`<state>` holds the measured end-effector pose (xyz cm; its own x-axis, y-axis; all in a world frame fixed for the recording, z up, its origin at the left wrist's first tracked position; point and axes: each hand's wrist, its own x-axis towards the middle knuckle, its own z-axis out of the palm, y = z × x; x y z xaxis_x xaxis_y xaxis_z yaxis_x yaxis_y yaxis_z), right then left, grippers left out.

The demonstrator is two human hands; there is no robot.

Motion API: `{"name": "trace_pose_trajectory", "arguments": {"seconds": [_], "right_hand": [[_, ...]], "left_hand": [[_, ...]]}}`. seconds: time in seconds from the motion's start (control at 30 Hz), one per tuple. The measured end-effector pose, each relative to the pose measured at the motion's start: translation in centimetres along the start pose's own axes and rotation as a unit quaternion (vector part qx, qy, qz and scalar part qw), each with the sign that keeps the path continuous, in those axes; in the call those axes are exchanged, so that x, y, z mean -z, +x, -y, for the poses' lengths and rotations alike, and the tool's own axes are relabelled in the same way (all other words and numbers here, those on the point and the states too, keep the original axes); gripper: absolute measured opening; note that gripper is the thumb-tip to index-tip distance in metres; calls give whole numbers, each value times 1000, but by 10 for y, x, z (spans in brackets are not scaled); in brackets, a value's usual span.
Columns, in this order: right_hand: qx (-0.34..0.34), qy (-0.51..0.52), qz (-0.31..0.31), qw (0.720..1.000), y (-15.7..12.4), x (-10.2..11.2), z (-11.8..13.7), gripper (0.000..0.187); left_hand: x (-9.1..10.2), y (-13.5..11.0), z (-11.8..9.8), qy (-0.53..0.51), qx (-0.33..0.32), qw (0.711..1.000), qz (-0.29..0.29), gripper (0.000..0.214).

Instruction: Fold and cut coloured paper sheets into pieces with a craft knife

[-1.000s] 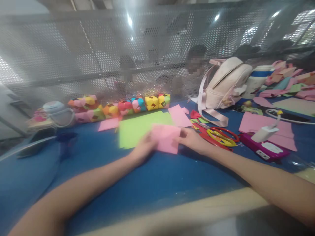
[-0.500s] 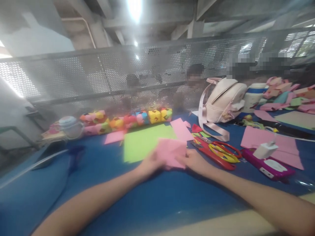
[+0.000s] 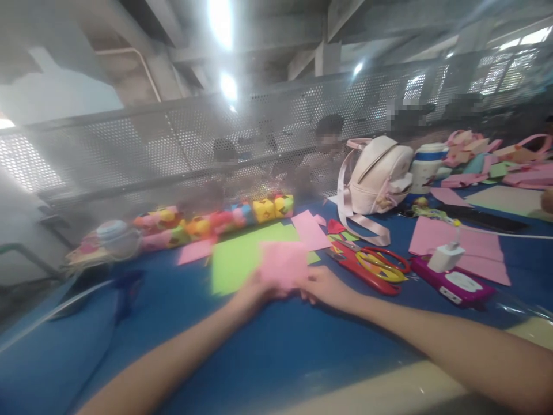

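A square of pink paper [image 3: 283, 262] is held up between both hands just above the blue table, its face toward me and a little blurred. My left hand [image 3: 259, 285] pinches its lower left edge, the fingers partly hidden behind the sheet. At the lower right corner, my right hand [image 3: 322, 285] grips the paper between thumb and fingers. Behind the pink square lies green paper [image 3: 233, 265]. To the right of my right hand are red-handled scissors [image 3: 395, 259] and yellow-handled scissors [image 3: 382, 271].
Colourful folded paper blocks [image 3: 220, 222] line the back edge. A pale backpack [image 3: 375, 178] and a white bottle [image 3: 427, 170] stand at the back right. In front of them lie a purple power bank [image 3: 458, 288] with a white plug [image 3: 446, 256] and pink sheets [image 3: 479, 248].
The pink paper now looks flatter and squarer; before, it showed an uneven, folded outline. Both hands stay on it. The whole view has shifted slightly, with things appearing further left.
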<state>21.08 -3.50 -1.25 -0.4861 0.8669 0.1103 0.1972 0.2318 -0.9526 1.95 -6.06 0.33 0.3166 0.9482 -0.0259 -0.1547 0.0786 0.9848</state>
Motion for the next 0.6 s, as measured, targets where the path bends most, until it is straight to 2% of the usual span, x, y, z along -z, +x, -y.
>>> {"name": "trace_pose_trajectory", "arguments": {"seconds": [0.3,0.6], "right_hand": [[-22,13,-19,999,3,-1,-2,31],[-38,32,-6,999,2,3,3,34]], "left_hand": [[2,1,2,35,29,999,-30,44],[5,-2,2,55,40,996,-64,46]]}}
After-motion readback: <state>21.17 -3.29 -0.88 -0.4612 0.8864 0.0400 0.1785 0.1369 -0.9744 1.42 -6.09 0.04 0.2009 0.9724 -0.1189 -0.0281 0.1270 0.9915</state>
